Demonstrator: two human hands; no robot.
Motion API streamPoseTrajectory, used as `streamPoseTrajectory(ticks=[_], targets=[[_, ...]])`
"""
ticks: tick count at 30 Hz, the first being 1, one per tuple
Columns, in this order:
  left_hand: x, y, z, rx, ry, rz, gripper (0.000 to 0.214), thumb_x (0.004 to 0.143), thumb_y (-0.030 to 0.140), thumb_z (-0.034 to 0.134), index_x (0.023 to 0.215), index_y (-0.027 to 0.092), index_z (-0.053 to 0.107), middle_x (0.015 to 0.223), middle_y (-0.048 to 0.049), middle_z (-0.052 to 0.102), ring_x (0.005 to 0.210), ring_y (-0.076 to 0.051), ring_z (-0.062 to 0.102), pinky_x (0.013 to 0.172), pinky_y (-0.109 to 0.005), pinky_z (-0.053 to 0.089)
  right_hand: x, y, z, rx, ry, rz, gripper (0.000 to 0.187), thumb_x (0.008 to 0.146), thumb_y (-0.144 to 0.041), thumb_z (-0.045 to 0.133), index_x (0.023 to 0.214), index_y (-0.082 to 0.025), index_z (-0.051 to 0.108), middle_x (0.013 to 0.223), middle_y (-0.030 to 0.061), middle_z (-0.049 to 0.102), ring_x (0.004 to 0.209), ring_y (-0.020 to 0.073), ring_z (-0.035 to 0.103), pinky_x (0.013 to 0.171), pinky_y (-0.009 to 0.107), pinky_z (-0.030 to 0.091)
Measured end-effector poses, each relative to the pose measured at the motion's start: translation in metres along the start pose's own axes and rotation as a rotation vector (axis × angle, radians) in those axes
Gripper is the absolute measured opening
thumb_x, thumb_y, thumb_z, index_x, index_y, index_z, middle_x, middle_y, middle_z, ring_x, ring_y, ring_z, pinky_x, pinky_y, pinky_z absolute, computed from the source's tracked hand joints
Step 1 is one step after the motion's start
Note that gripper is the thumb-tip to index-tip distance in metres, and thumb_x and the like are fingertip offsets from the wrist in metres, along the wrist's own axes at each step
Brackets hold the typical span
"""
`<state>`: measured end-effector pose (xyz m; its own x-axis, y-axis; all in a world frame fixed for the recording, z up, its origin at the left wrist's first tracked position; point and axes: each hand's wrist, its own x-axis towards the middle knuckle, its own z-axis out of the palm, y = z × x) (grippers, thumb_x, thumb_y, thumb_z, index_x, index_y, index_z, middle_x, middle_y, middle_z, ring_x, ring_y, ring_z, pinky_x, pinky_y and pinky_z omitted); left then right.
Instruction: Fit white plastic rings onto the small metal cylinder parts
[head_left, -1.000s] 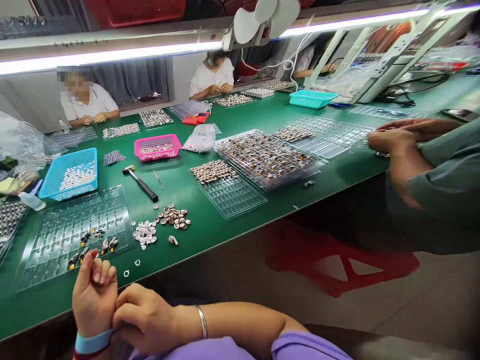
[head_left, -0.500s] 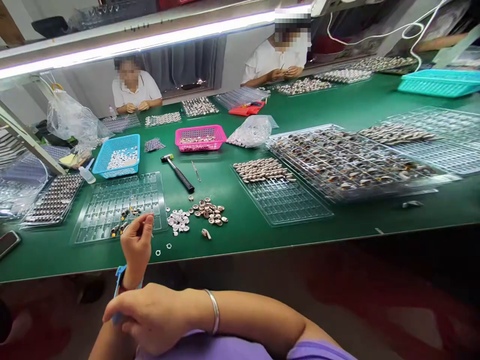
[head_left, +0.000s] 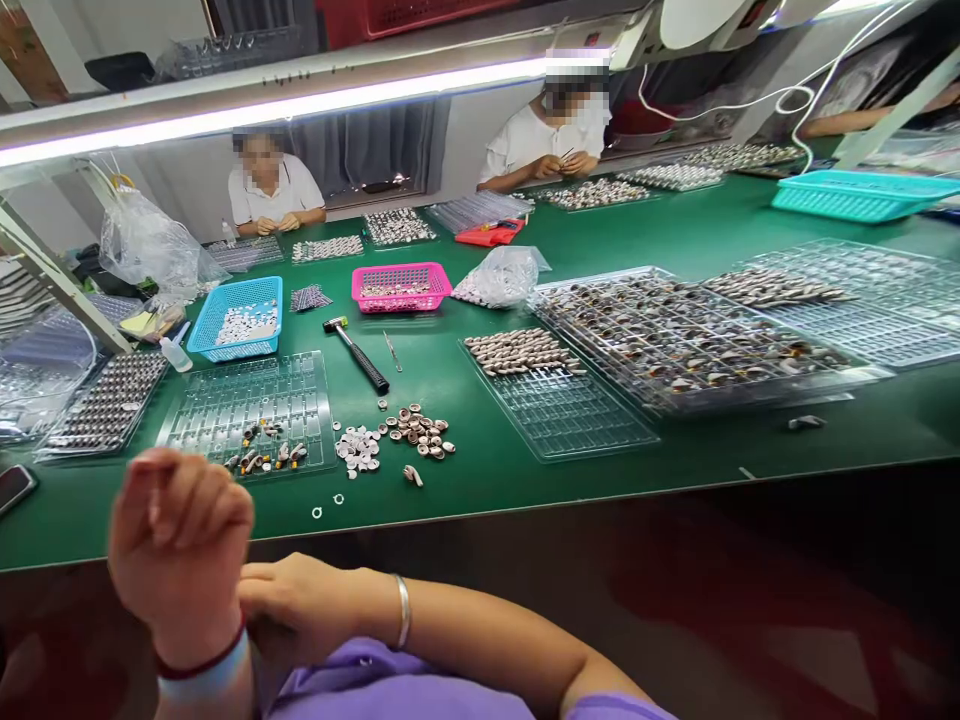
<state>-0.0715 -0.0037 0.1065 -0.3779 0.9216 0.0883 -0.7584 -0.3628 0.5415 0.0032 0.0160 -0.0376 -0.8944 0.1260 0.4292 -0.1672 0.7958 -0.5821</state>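
Crosswise, slightly aslant, blue wristband (head_left: 205, 682) around left wrist (head_left: 187, 638).

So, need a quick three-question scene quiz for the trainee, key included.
1. Multiple choice: what colour is the handle of the hammer on the green table?
A) Red
B) Black
C) Yellow

2. True or false: the left hand is raised, with its fingers curled.

3. Fill in: the right hand has a silver ____ at its wrist.

Key:
1. B, black.
2. True.
3. Bangle.
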Motion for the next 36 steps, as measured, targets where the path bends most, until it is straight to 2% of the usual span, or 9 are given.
streamPoseTrajectory(ticks=[3,5,8,13,18,21,25,29,36], targets=[[0.023,0.000,-0.022,0.251,0.091,0.350,0.012,0.089,0.025,0.062,0.079,0.019,0.064,0.044,0.0101,0.037,0.039,-0.004,0.032,0.042,-0.014,0.036,-0.011,-0.024,-0.010,-0.089,0.056,-0.047,0.028,0.088,-0.030,0.057,0.114,-0.019,0.054,0.106,0.0035,0.067,0.083,0.0146,0.064,0.058,0.021,0.045],[0.037,-0.012,-0.035,0.298,0.127,0.395,0.012,0.090,0.019,0.061,0.079,0.018,0.067,0.047,0.0087,0.046,0.041,-0.003,0.036,0.045,-0.013,0.036,-0.014,-0.034,-0.017,-0.100,0.034,-0.053,0.027,0.089,-0.034,0.059,0.112,-0.020,0.055,0.106,0.0009,0.068,0.085,0.0140,0.065,0.055,0.021,0.045],[0.046,-0.031,-0.042,0.302,0.106,0.217,0.009,0.083,0.007,0.067,0.080,0.015,0.068,0.057,0.0053,0.060,0.045,-0.004,0.043,0.045,-0.014,0.039,-0.017,-0.031,-0.023,-0.045,0.042,0.007,0.034,0.088,-0.030,0.062,0.120,-0.019,0.053,0.116,0.0012,0.066,0.096,0.0129,0.065,0.058,0.018,0.045],[0.041,-0.032,-0.031,0.128,0.019,-0.136,0.007,0.082,0.020,0.068,0.080,0.019,0.061,0.042,0.0126,0.038,0.034,-0.003,0.032,0.035,-0.013,0.034,-0.040,-0.003,-0.020,0.199,0.125,0.164,0.041,0.081,-0.010,0.061,0.121,-0.016,0.054,0.102,0.0015,0.067,0.078,0.0091,0.063,0.064,0.015,0.047],[0.035,-0.041,-0.024,-0.258,-0.086,-0.360,0.012,0.078,0.011,0.064,0.082,0.020,0.058,0.045,0.0122,0.031,0.038,-0.005,0.038,0.039,-0.017,0.035,-0.065,0.012,-0.018,0.415,0.464,0.166,0.025,0.075,-0.013,0.073,0.099,-0.012,0.064,0.099,0.0070,0.066,0.094,0.0156,0.062,0.091,0.025,0.049],[0.032,-0.051,-0.021,-0.363,-0.141,-0.364,0.010,0.079,0.012,0.064,0.082,0.020,0.059,0.046,0.0117,0.029,0.040,-0.005,0.037,0.041,-0.019,0.033,-0.069,0.010,-0.021,0.662,0.554,0.257,0.040,0.078,-0.033,0.077,0.111,-0.013,0.064,0.112,0.0109,0.062,0.107,0.0195,0.059,0.095,0.031,0.049],[0.032,-0.061,-0.013,-0.369,-0.154,-0.380,0.007,0.079,0.014,0.065,0.080,0.018,0.060,0.047,0.0112,0.030,0.041,-0.005,0.036,0.041,-0.018,0.032,-0.055,0.004,-0.012,1.041,0.246,0.270,0.081,0.063,-0.042,0.088,0.132,-0.017,0.053,0.117,0.0070,0.064,0.112,0.0209,0.059,0.103,0.033,0.045],[0.036,-0.062,-0.008,-0.329,-0.138,-0.341,0.004,0.078,0.013,0.065,0.079,0.016,0.061,0.046,0.0111,0.029,0.040,-0.004,0.035,0.041,-0.017,0.031,-0.038,0.004,0.001,1.183,0.230,0.330,0.099,0.048,-0.040,0.094,0.134,-0.017,0.051,0.122,0.0085,0.063,0.115,0.0240,0.057,0.102,0.035,0.045],[0.034,-0.053,-0.008,-0.289,-0.075,-0.302,0.002,0.080,0.015,0.063,0.078,0.016,0.062,0.046,0.0109,0.031,0.040,-0.003,0.035,0.040,-0.016,0.031,-0.037,0.016,0.003,1.464,0.367,0.381,0.066,0.064,-0.060,0.082,0.110,-0.014,0.068,0.110,0.0092,0.068,0.105,0.0198,0.060,0.099,0.035,0.041]])
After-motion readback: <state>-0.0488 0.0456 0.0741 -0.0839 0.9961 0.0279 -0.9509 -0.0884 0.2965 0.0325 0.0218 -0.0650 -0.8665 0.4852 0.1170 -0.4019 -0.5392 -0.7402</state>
